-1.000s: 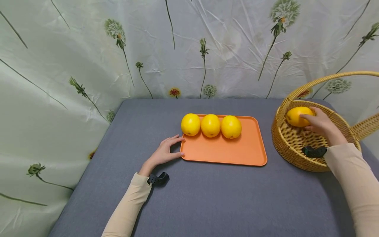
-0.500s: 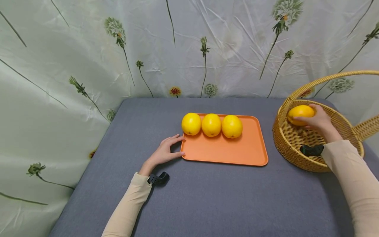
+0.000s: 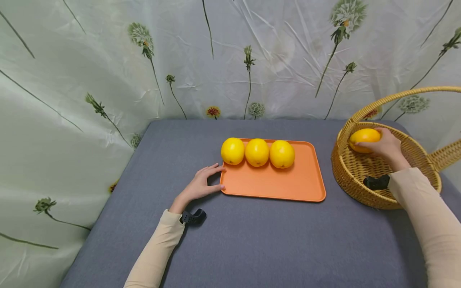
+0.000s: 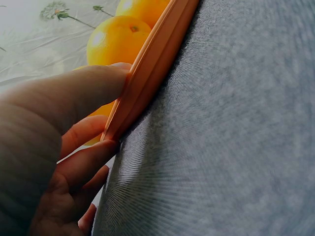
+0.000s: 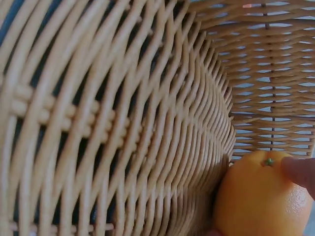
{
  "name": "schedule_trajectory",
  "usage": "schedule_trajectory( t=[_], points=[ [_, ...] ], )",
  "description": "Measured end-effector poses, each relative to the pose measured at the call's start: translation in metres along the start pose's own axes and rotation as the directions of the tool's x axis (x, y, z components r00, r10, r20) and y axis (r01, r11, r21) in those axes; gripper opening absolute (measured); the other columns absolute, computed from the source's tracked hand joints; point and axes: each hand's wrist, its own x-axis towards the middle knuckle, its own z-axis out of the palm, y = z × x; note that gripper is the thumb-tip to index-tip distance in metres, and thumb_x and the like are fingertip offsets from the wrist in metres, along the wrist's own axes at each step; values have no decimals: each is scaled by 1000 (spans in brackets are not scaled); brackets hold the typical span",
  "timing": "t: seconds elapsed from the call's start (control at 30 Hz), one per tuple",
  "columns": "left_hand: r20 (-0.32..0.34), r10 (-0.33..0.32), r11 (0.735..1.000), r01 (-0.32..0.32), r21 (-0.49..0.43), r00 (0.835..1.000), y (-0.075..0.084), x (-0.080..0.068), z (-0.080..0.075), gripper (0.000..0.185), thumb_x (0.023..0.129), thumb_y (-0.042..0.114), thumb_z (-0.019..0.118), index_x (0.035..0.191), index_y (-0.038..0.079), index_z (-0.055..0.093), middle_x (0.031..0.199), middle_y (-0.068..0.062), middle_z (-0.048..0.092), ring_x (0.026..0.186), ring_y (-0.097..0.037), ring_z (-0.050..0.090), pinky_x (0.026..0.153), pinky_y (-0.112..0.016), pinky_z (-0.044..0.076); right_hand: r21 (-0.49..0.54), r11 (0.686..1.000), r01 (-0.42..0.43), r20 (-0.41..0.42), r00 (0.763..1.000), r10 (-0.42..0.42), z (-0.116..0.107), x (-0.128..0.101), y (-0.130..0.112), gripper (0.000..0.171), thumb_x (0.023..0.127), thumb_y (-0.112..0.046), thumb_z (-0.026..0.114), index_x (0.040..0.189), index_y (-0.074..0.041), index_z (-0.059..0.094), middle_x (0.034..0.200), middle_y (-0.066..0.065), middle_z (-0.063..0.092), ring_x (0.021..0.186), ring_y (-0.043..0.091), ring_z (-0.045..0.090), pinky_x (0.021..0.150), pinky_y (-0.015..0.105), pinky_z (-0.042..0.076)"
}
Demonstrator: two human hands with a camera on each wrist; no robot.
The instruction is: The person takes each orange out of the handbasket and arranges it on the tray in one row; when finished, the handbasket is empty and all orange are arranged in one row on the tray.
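In the head view, my right hand [image 3: 388, 147] reaches into a wicker basket [image 3: 342, 176] and grips an orange [image 3: 363, 140] near its left inner wall. The right wrist view shows the thumb against this orange [image 5: 263, 196] beside its green stem mark, with woven wicker around it; most of that hand is out of frame. My left hand [image 3: 198, 185] rests at the left edge of an orange tray [image 3: 270, 186], thumb and fingers spread and touching the rim. On the tray's back left stand three oranges [image 3: 257, 152] in a row.
A grey cloth-covered table [image 3: 273, 240] carries the tray and basket. The basket's tall handle [image 3: 396, 96] arches above its opening. Behind the table hangs a pale curtain [image 3: 288, 60] printed with dandelions. Each wrist wears a black device [image 3: 194, 217].
My right hand and forearm have shifted slightly left, still with the orange inside the basket. The left hand, the tray and its oranges have stayed in place.
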Motion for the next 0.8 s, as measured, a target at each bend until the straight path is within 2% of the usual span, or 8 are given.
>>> schedule_trajectory(
  t=[0.17,0.27,0.33,0.4,0.53,0.63,0.73,0.8],
  points=[
    [3,4,1000,-4,-5,1000,2,0,-1,60,80,29,73,134,12,53,145,-16,44,140,-35,33,114,-58,20,-50,999,11,-18,1000,-12,-4,-2,-2,84,86,-41,61,141,11,26,131,39,35,109,51,36,80,51,34],
    [3,2,1000,-2,-8,1000,2,1,-2,60,80,28,73,134,11,52,145,-16,44,140,-35,33,114,-58,20,-25,999,27,-10,1000,-27,-9,-4,-5,84,86,-39,62,144,8,23,133,39,33,105,49,39,75,43,45],
    [3,0,1000,0,-8,1000,2,1,-2,61,80,28,73,134,12,52,145,-16,44,140,-35,33,114,-58,19,-1,999,36,-5,999,-36,-11,-6,-8,84,86,-37,64,144,7,23,131,39,34,95,41,47,62,33,50],
    [2,-2,1000,2,-5,1000,2,1,-3,61,80,29,73,134,12,52,145,-16,44,140,-35,33,114,-58,20,3,999,43,-5,999,-43,-13,-8,-10,85,85,-37,65,144,7,24,131,38,36,92,37,49,55,25,48],
    [1,3,1000,-3,5,1000,2,0,-2,61,80,29,73,134,11,52,145,-18,43,140,-36,34,113,-59,21,-30,998,49,-2,999,-49,-16,-15,-14,85,85,-40,64,145,6,24,133,38,35,103,44,45,69,35,43],
    [-3,11,1000,-11,8,1000,2,0,-2,60,80,29,73,134,11,53,145,-18,44,139,-36,34,112,-59,22,-30,998,61,0,998,-61,-18,-22,-18,86,85,-42,64,145,4,24,134,36,35,108,44,40,73,35,37],
    [-8,16,1000,-16,10,1000,1,0,-1,60,80,29,73,133,11,53,144,-18,44,139,-36,35,112,-59,22,15,997,72,4,997,-72,-21,-29,-20,86,84,-41,67,146,1,25,133,33,38,94,19,50,68,23,39],
    [-10,16,1000,-16,5,1000,0,0,-1,60,79,28,74,133,11,53,145,-17,44,139,-36,35,113,-58,22,48,996,77,9,997,-78,-25,-33,-21,87,83,-40,67,147,0,23,131,31,39,81,0,47,61,16,40]
  ],
)
